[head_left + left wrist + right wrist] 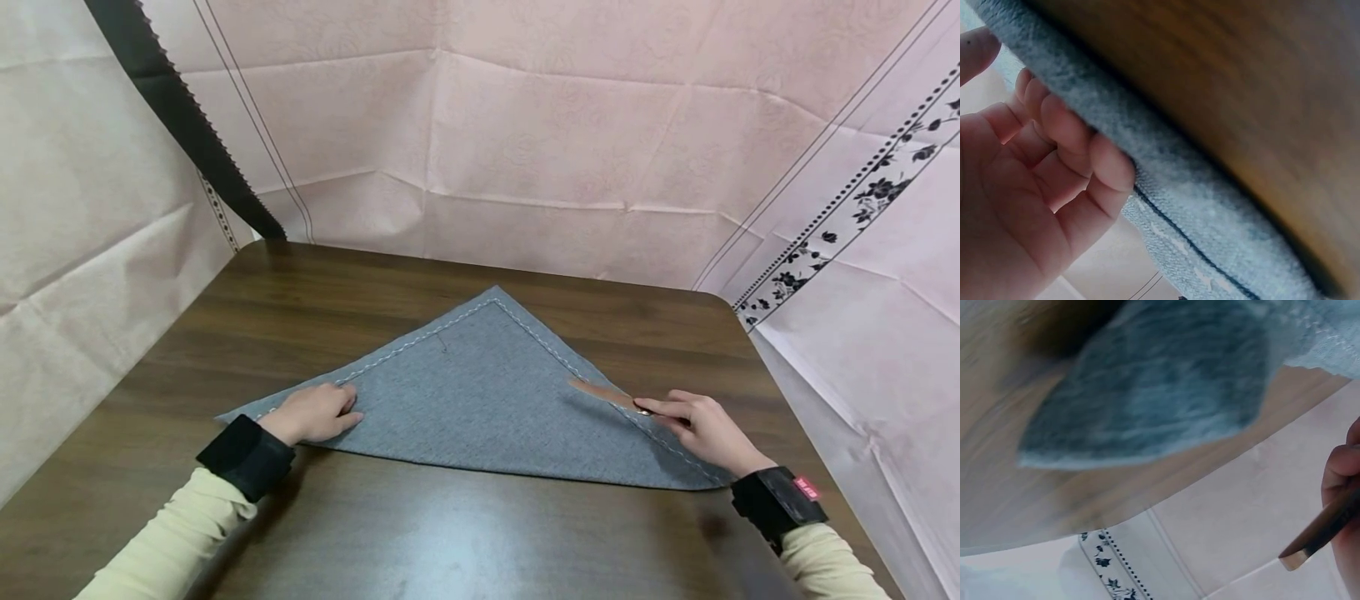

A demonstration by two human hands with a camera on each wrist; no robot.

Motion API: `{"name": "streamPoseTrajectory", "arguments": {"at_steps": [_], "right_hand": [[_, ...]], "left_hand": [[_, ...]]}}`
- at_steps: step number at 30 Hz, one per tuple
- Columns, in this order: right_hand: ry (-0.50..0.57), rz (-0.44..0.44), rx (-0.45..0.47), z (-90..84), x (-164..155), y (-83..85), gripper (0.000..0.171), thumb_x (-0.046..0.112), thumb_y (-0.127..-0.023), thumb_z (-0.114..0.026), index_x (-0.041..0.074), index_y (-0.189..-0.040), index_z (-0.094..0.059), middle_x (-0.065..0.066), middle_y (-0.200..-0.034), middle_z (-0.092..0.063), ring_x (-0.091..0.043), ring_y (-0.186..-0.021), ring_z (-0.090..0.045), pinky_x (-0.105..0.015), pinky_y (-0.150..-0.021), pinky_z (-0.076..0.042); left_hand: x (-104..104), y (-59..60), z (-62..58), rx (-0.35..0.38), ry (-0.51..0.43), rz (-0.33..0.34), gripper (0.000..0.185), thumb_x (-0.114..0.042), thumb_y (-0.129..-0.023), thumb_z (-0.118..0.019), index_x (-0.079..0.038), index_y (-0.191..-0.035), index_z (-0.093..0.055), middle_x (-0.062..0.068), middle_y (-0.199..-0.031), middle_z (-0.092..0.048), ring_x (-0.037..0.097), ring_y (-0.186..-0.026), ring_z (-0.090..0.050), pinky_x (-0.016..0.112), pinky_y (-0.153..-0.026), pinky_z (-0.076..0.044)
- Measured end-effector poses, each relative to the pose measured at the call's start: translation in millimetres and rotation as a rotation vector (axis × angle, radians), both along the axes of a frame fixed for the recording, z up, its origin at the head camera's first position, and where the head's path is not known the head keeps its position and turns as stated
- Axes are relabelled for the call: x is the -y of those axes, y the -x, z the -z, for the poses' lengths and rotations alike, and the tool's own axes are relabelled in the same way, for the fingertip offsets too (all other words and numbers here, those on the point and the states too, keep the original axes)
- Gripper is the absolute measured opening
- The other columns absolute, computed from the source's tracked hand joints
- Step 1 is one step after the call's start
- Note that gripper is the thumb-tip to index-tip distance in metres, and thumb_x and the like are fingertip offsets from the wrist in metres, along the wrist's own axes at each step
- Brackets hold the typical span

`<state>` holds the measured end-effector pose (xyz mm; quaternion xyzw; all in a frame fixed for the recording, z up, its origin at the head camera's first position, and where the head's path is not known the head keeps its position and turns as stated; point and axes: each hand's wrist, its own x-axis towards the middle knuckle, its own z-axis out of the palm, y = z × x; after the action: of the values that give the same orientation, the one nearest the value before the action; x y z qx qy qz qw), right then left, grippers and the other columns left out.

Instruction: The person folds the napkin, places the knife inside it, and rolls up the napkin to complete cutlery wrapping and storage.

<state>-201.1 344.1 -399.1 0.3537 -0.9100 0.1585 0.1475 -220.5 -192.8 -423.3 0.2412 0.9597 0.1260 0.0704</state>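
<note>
A blue-grey cloth with pale stitching along its two upper edges lies on the table as a triangle. My left hand rests on its left part; in the left wrist view the bent fingers touch the cloth. Over the cloth's right slanted edge, my right hand holds a slim brown tool that tapers to the left, with a shiny spot by the fingertips. In the right wrist view, the tool's dark end sticks out from the hand. Its exact kind is unclear.
The dark wooden table has rounded far corners. Pale creased sheeting hangs behind and beside it, with a black strip at the left and a floral band at the right.
</note>
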Motion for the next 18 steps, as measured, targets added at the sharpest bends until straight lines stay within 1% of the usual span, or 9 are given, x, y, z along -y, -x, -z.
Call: {"name": "streamPoseTrajectory", "arguments": {"at_steps": [6,13,18], "right_hand": [[-0.001,-0.006,0.039,0.1,10,-0.8,0.051,-0.013,-0.07,-0.068,0.011,-0.114,-0.065,0.015,-0.07,-0.042,0.003,-0.057,-0.028,-0.017,-0.05,-0.029],[0.016,-0.041,0.067,2.1,20,-0.2,0.047,-0.009,-0.073,-0.068,0.012,-0.115,-0.065,0.013,-0.072,-0.046,0.003,-0.057,-0.031,-0.016,-0.05,-0.03],[0.027,-0.071,0.074,2.0,27,0.3,0.047,-0.01,-0.072,-0.068,0.011,-0.114,-0.065,0.012,-0.072,-0.048,0.003,-0.058,-0.033,-0.015,-0.05,-0.032]], "left_hand": [[0,-0.2,0.4,-0.003,-0.001,0.0,0.024,-0.024,-0.088,-0.059,-0.012,-0.072,-0.045,-0.001,-0.06,-0.038,0.012,-0.054,-0.038,0.027,-0.05,-0.029],[0,-0.4,-0.7,0.008,-0.001,-0.009,0.023,-0.024,-0.088,-0.059,-0.012,-0.074,-0.047,-0.001,-0.06,-0.039,0.012,-0.055,-0.039,0.027,-0.05,-0.03],[0,-0.8,-1.3,0.005,-0.006,-0.001,0.022,-0.024,-0.088,-0.059,-0.012,-0.074,-0.047,-0.001,-0.061,-0.039,0.012,-0.055,-0.039,0.027,-0.05,-0.03]]}}
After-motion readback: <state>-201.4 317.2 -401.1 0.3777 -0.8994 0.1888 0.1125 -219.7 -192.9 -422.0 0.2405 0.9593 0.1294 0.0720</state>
